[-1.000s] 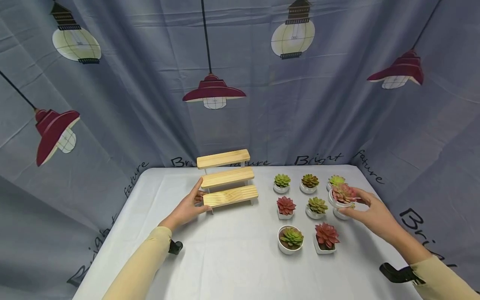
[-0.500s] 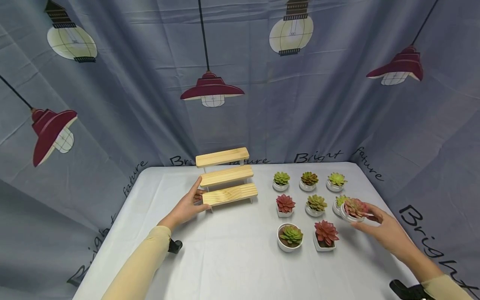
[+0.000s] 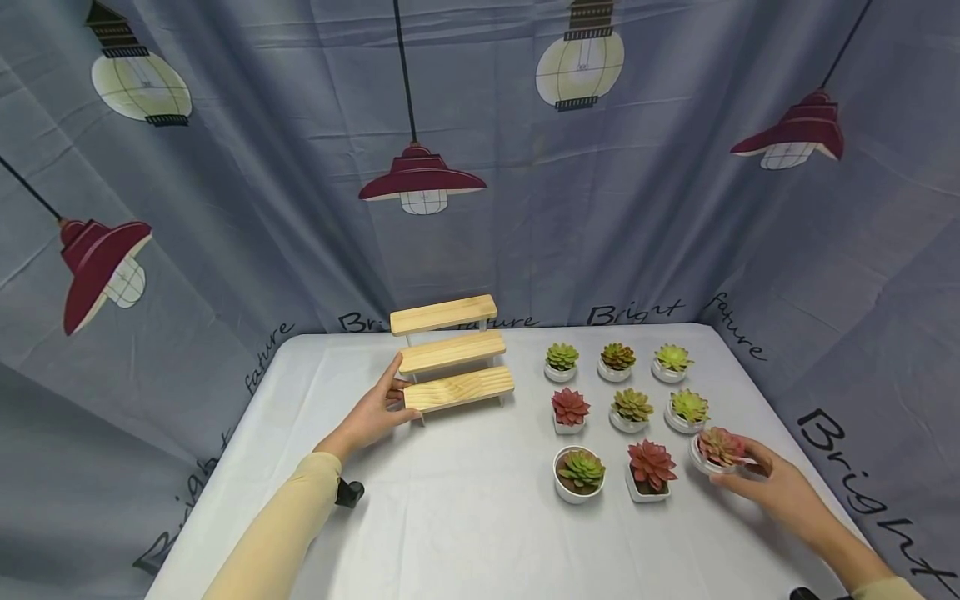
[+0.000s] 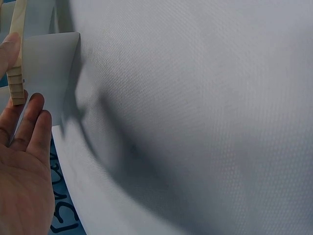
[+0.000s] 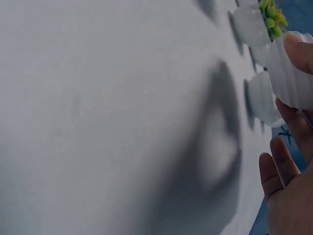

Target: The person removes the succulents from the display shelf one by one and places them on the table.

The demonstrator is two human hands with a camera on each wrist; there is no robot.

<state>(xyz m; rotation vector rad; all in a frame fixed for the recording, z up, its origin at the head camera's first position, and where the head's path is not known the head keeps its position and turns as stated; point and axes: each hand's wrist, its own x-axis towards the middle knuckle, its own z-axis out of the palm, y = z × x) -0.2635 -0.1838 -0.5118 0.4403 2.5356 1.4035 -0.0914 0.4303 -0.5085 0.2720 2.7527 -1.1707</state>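
A small three-tier display stand (image 3: 459, 389) with pale wooden boards stands at the table's back, left of the plants. My left hand (image 3: 373, 419) grips its left end; the left wrist view shows thumb and fingers around a wooden board (image 4: 16, 73). At the right, my right hand (image 3: 776, 492) pinches a pinkish-red succulent (image 3: 722, 447) in a round white pot by its side. In the right wrist view the ribbed white pot (image 5: 288, 78) lies between thumb and fingers, with a shadow cast on the cloth below. Close behind it sits a yellow-green succulent (image 3: 688, 406).
Several other potted succulents stand in rows: a red one (image 3: 651, 465) in a square pot beside the held plant, a green one (image 3: 581, 469) in a round pot at the front left. A white cloth covers the table (image 3: 465, 517); a grey-blue curtain (image 3: 525, 242) hangs behind.
My right hand has carried the pinkish-red succulent toward me, slightly right and lower, from over the back rows to beside the square-potted red plant. My left hand has stayed on the stand.
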